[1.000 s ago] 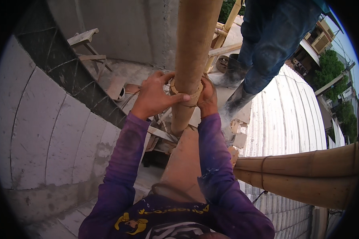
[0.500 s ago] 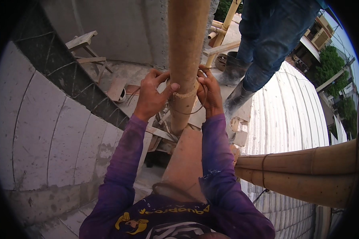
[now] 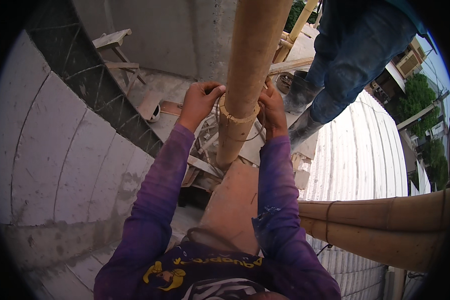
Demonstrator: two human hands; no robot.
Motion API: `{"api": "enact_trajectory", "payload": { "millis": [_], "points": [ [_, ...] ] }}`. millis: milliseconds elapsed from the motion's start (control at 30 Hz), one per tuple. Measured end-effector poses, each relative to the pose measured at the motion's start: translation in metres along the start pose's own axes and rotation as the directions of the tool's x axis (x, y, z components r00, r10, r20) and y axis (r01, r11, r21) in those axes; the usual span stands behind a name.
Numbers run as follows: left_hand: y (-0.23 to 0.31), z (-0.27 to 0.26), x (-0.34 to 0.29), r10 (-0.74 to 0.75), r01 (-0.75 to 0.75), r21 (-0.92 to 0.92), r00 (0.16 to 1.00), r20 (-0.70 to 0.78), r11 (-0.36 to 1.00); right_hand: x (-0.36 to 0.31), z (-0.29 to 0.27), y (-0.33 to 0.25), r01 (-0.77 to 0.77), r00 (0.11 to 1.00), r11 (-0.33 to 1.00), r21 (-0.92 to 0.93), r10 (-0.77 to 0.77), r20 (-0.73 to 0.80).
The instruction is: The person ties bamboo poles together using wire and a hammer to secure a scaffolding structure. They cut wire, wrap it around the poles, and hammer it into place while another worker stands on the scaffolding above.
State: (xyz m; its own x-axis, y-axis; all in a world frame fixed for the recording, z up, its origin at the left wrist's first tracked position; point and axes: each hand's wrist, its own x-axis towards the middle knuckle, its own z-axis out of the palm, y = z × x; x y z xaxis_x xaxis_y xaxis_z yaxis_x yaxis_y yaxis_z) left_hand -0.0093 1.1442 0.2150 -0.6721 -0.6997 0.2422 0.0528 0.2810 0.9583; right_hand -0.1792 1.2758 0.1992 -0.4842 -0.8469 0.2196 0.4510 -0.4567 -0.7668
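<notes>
A thick bamboo pole [image 3: 255, 55] stands upright in front of me, with a raised joint ring partway down. Round it, near that ring, runs a loose loop of thin brown wire [image 3: 261, 131]. My left hand [image 3: 197, 104] is at the pole's left side, thumb and forefinger pinched together on the wire, clear of the bamboo. On the other side my right hand [image 3: 274, 109] is closed close against the pole, its fingers on the wire and partly hidden behind the bamboo.
A person in jeans [image 3: 362, 55] and rubber boots [image 3: 305, 125] stands to the far right. Tied bamboo poles [image 3: 375, 222] jut in at right, above corrugated roofing [image 3: 355, 150]. A block wall [image 3: 75, 160] runs along the left. An orange-brown board [image 3: 230, 205] lies below my hands.
My left hand has drawn off the pole to the left and pinches the wire. My right hand stays beside the pole. The whole view has shifted, placing the pole farther right.
</notes>
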Motion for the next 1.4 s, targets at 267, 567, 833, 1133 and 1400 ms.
{"api": "enact_trajectory", "payload": {
  "millis": [267, 567, 833, 1133, 1400],
  "points": [
    [-0.025, 0.005, -0.009, 0.113, -0.067, 0.426, 0.99, -0.083, 0.902, -0.009, -0.022, 0.022, -0.009, 0.995, 1.0, 0.029, 0.012, -0.099],
    [-0.007, -0.017, -0.022, 0.097, -0.076, 0.456, 0.995, -0.025, 0.887, -0.006, -0.006, 0.023, 0.17, 0.882, 0.975, 0.146, -0.084, -0.464],
    [-0.011, -0.018, -0.021, -0.321, 0.303, 0.122, 0.932, 0.169, 0.945, -0.007, 0.012, 0.0, -0.175, 0.853, 0.962, -0.21, 0.042, -0.521],
    [-0.006, -0.01, -0.026, 0.008, -0.003, 0.403, 1.0, -0.01, 0.915, -0.026, -0.016, 0.026, 0.037, 0.838, 0.953, 0.3, 0.134, -0.529],
    [-0.004, -0.017, -0.036, 0.141, -0.147, 0.154, 0.989, 0.05, 0.977, -0.033, 0.01, 0.001, -0.029, 0.925, 0.969, 0.244, 0.118, -0.361]
  ]
}}
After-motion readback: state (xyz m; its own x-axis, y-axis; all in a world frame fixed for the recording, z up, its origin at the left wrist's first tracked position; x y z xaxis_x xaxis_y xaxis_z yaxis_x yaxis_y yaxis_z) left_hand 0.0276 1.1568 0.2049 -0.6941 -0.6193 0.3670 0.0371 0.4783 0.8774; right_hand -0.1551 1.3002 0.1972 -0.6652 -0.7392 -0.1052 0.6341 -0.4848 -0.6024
